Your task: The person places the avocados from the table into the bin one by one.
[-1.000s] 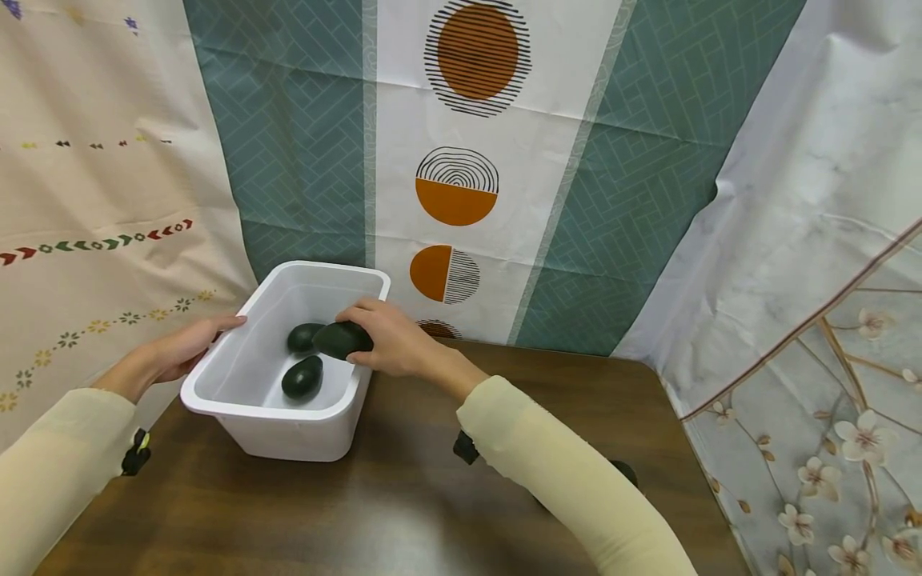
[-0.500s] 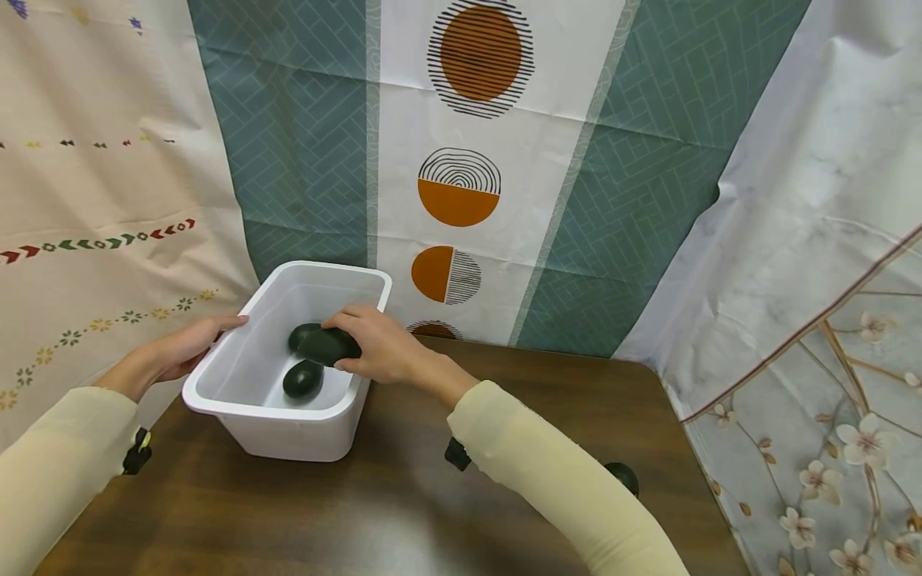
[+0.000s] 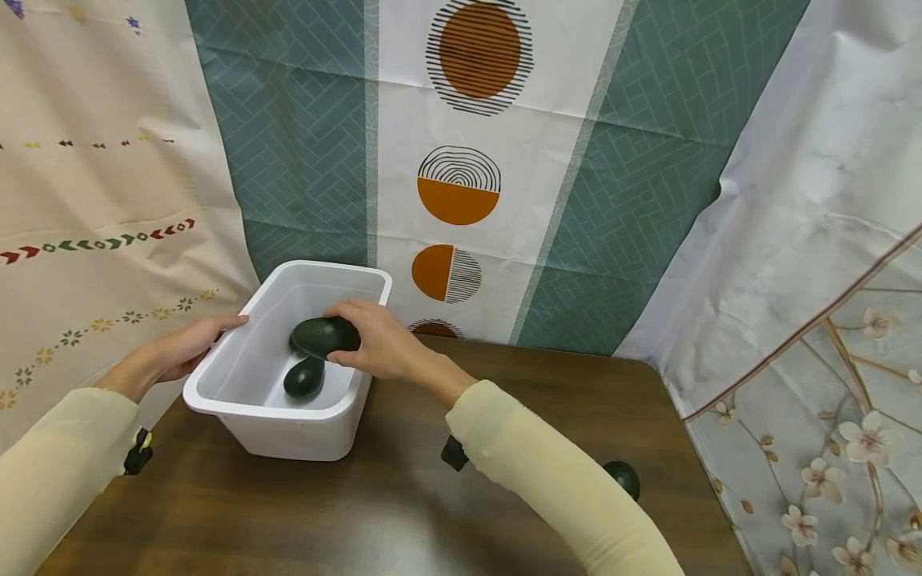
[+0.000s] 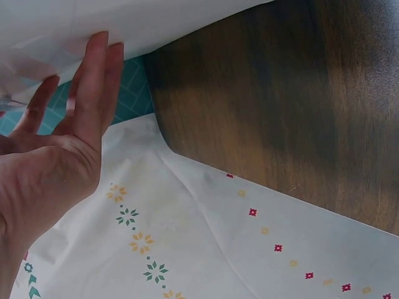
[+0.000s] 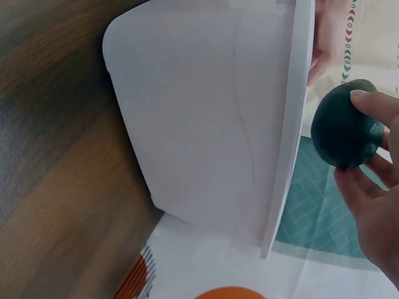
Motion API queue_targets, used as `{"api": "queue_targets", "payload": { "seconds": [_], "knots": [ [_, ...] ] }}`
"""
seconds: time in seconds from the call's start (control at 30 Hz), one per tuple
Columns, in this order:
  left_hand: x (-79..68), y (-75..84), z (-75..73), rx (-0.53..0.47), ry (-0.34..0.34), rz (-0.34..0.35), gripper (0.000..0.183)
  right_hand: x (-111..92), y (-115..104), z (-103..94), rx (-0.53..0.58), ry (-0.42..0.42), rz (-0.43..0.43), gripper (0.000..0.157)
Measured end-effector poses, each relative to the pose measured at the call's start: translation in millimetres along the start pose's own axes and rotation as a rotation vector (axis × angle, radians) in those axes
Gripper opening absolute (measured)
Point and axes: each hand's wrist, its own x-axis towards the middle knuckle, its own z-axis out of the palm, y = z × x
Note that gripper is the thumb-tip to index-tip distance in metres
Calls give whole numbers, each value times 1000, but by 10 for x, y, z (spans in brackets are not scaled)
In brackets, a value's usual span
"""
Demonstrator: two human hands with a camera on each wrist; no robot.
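Note:
My right hand (image 3: 382,340) holds a dark green avocado (image 3: 326,336) between thumb and fingers, over the open top of a white plastic bin (image 3: 288,414). In the right wrist view this avocado (image 5: 344,128) appears above the bin's rim. One avocado (image 3: 303,378) lies on the bin floor; another is almost wholly hidden behind the held one. My left hand (image 3: 183,348) grips the bin's left rim, its thumb on top. In the left wrist view the fingers (image 4: 93,87) of that hand reach up against the bin's outer wall.
Another avocado (image 3: 623,480) lies on the brown wooden table (image 3: 533,376) at the right, partly behind my right sleeve (image 3: 569,480). Patterned cloths (image 3: 302,144) hang behind the table and on both sides. The bin stands near the table's back left corner.
My right hand has moved left with the avocado, farther over the bin, and the avocado now covers most of the rear one. My left hand has stayed on the rim.

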Motion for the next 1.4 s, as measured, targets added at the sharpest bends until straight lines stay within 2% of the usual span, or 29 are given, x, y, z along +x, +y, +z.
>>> {"api": "queue_targets", "payload": {
  "seconds": [0.33,0.83,1.1,1.4],
  "knots": [
    [-1,-16,8,-14,6,9,69,21,45,11,203,133,51,55],
    [-10,-17,6,-18,2,-14,68,11,24,-13,545,289,202,55],
    [-24,4,19,-2,-1,-16,71,-4,77,-2,608,343,257,53],
    [-25,18,14,4,-8,-15,72,-60,197,71,720,363,327,52]
  ]
}}
